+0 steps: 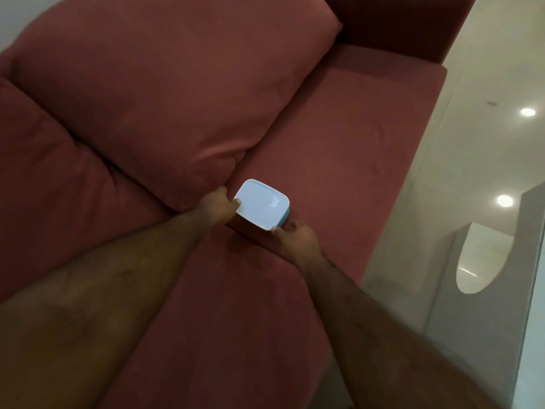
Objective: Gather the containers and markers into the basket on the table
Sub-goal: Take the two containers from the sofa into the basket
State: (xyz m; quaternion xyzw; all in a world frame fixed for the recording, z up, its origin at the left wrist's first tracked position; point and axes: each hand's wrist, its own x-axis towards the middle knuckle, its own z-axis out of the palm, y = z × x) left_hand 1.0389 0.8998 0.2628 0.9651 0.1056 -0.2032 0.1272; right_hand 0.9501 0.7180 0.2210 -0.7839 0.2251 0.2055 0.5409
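1. On the sofa seat point(339, 137), nearest the camera, two bare forearms reach forward to the container point(262, 203).
2. The right hand point(298, 238) grips the container's near corner, thumb on the lid edge.
3. The left hand point(217, 203) grips the container's left side, fingers curled around it.
4. The container, pale blue with a white lid, sits upright on the seat.
5. Beyond the container lies a large back cushion point(177, 93), touching the left hand.
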